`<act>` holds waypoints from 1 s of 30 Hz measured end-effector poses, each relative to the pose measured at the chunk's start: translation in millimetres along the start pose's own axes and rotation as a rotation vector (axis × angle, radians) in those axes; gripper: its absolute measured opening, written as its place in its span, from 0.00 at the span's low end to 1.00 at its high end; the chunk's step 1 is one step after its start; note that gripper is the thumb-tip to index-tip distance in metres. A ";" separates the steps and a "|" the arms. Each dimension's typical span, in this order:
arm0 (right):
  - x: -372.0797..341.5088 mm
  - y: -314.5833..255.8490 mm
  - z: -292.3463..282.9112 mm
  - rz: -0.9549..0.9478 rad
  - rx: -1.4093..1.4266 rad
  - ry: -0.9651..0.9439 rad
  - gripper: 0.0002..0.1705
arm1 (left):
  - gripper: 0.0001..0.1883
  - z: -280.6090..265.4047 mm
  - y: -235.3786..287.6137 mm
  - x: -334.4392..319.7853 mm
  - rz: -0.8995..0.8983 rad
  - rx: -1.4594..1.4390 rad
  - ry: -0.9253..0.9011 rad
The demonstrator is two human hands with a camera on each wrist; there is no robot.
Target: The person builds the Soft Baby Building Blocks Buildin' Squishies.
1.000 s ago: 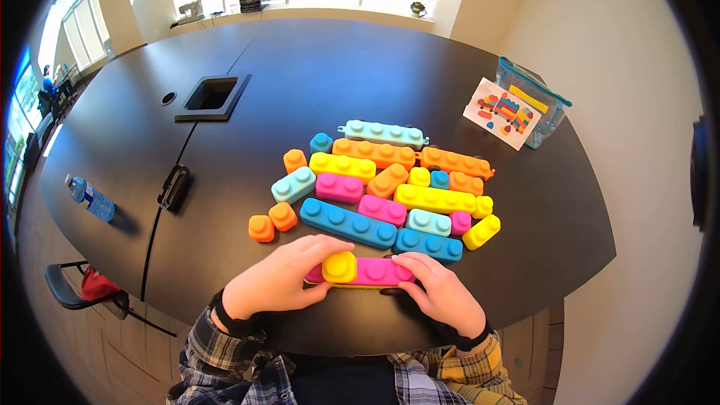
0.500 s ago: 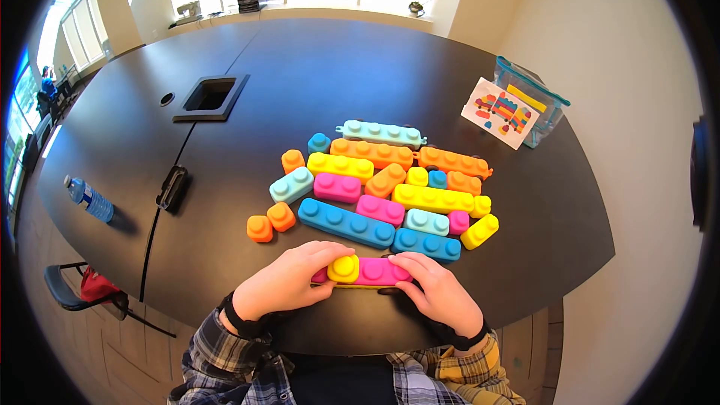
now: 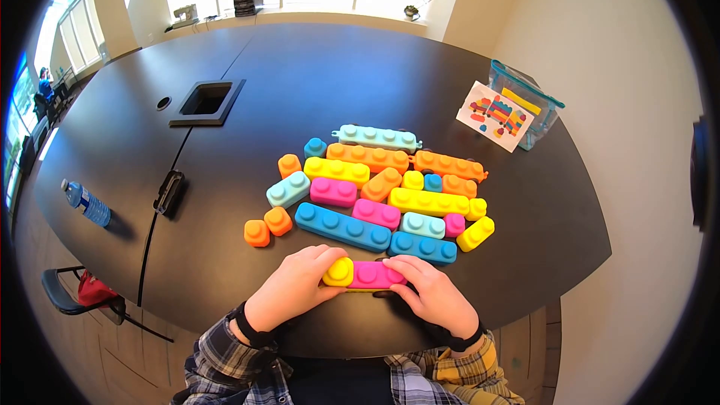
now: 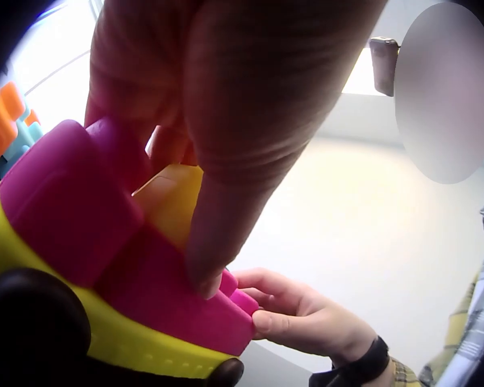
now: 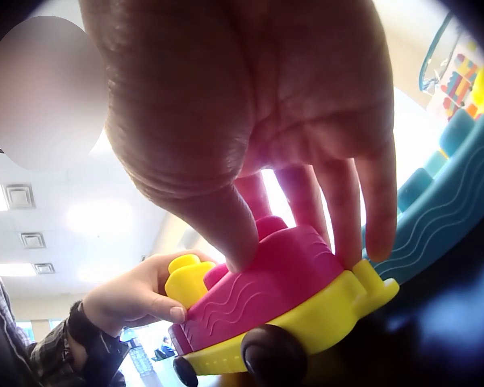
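Note:
A yellow one-stud block [image 3: 339, 272] sits among the pink blocks [image 3: 369, 275], pinched between the thumb and fingers of my left hand [image 3: 289, 289]. My right hand [image 3: 437, 294] grips the pink part's right end from both sides. Below the pink blocks [image 5: 262, 282], the right wrist view shows a yellow base [image 5: 310, 312] with black wheels [image 5: 274, 355]. In the left wrist view, my left thumb lies against the pink side [image 4: 173, 282], partly covering the yellow block [image 4: 174, 197]. The underside of the yellow block is hidden.
Beyond the hands lie several loose blocks, with long blue ones [image 3: 343, 226] nearest and wheeled orange bases [image 3: 448, 166] farther back. A picture card [image 3: 495, 116] leans on a clear bag [image 3: 538, 109] at right. A water bottle [image 3: 86, 202] stands at left.
My left hand has moved slightly right along the pink part with the yellow block, and now covers the pink left of it. My right hand keeps its grip.

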State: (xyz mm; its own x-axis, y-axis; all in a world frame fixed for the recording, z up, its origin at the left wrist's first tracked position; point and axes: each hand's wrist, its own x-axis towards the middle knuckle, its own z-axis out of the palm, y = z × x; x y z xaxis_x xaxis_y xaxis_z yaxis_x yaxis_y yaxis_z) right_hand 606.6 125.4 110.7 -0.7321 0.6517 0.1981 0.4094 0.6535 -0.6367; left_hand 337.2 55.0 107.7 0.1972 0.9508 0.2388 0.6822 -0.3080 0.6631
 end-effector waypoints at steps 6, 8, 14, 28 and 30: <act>-0.6 0.8 0.8 -0.006 -0.011 0.000 0.26 | 0.29 3.1 -0.8 -1.9 -0.005 0.007 0.034; -0.1 0.5 1.4 -0.006 -0.014 0.000 0.26 | 0.30 2.5 -0.8 -4.1 -0.015 0.003 0.033; -0.4 1.3 0.5 -0.004 -0.011 0.001 0.25 | 0.31 -12.2 5.6 -16.4 -0.066 0.058 0.161; -0.2 1.9 1.2 -0.027 0.004 0.007 0.24 | 0.21 -43.9 -50.6 4.0 -0.103 0.063 0.178; -0.8 1.2 1.0 -0.017 0.001 0.001 0.24 | 0.18 -57.2 -75.2 22.4 -0.150 0.213 0.285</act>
State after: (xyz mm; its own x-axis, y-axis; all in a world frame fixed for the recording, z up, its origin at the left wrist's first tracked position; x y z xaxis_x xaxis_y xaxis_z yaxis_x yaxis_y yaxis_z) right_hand 607.2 125.3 109.0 -0.7383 0.6410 0.2099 0.3964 0.6641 -0.6339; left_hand 250.0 97.7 103.7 -0.0990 0.9285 0.3579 0.8253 -0.1243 0.5508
